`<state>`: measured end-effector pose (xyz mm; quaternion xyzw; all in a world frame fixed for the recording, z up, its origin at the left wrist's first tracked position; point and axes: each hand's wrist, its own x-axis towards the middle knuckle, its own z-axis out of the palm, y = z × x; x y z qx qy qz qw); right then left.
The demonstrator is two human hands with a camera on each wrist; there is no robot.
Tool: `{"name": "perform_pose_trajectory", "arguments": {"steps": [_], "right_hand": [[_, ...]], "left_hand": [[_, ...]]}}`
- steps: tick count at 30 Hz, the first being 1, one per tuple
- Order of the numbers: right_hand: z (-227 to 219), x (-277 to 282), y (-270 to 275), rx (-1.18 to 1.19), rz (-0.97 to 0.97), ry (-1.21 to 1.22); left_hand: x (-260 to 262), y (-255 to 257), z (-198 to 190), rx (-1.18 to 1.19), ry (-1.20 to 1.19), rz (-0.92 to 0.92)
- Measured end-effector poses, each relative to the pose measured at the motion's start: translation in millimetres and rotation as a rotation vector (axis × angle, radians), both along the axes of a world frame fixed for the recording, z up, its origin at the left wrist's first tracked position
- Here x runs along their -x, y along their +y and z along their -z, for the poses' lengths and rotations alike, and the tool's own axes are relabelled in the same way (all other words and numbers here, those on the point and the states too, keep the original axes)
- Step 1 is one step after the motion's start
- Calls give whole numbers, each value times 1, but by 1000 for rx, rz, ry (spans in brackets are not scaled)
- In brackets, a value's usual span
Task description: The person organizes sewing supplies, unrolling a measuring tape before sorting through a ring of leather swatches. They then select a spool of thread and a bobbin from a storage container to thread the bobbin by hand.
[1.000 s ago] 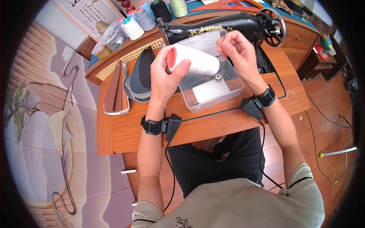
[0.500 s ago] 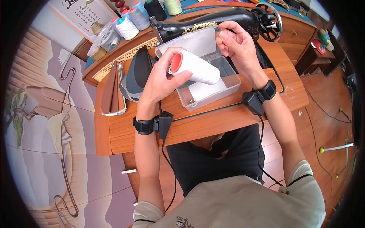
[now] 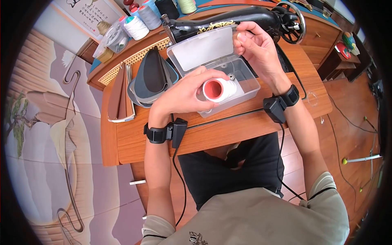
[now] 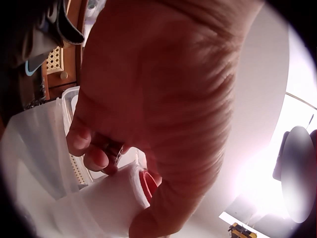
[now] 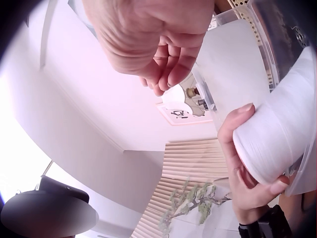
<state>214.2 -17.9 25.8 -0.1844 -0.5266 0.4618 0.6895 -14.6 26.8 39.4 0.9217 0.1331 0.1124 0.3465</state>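
My left hand point(image 3: 183, 92) grips a white thread cone point(image 5: 282, 121), its red hollow end turned up toward my head. Tucked in that hand's curled fingers is a small metal bobbin point(image 4: 115, 152). Higher up and to the right, my right hand point(image 3: 261, 51) pinches thumb and fingertips together on a thread end, hardly visible at this size. Below the cone stands a clear plastic box point(image 3: 250, 90), its hinged lid point(image 3: 204, 51) tipped back. Another metal bobbin point(image 3: 231, 76) shows in the box beside the cone; the hand and cone hide part of the box.
Behind the box lies a black sewing machine point(image 3: 249, 21) with a handwheel point(image 3: 292, 22). Dark fabric pieces point(image 3: 151, 77) and brown folded material point(image 3: 118, 94) are at the left on the wooden table point(image 3: 171, 141). Several thread spools point(image 3: 149, 17) line the back shelf.
The left hand has turned the cone so its red end now faces up toward the head camera, and moved it down and right. The right hand has risen slightly, still pinching.
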Motion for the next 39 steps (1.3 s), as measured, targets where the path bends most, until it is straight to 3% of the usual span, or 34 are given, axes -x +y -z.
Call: {"name": "perform_pose_trajectory", "arguments": {"steps": [3,6,9,11,12,14,15,16,18,22,26,30,35,39], "right_hand": [[-1,-1,0,-11,-21,-10],[-4,-1,-2,51,67,-37],[-8,-11,-5,50,116,-222],[-12,-15,-6,26,208,-543],[-10,-15,-5,27,206,-545],[-6,-12,-2,-31,148,-662],[-8,-13,-5,56,77,-719],[-11,-13,-8,54,77,-719],[-16,-11,-13,206,-120,-774],[-11,-7,-14,203,-267,-792],[-11,-14,-10,200,-165,-698],[-14,-21,-10,136,-50,-582],[-8,-25,-2,27,-70,-323],[-4,-23,1,16,-32,-313]], "left_hand": [[0,-1,0,-101,-10,46],[2,-3,-1,-56,12,-1],[3,-2,-1,-11,-3,-1],[2,1,0,10,-39,3],[3,2,-1,31,-72,9],[6,-1,-6,148,-164,-18],[8,-2,-10,264,-256,-44],[10,0,-11,262,-256,-44],[15,5,-13,294,-450,-98],[21,12,-9,469,-627,-218],[18,11,-12,536,-677,-313],[20,14,-10,544,-688,-321],[18,15,-6,540,-670,-260],[16,15,-3,577,-694,-233]]}}
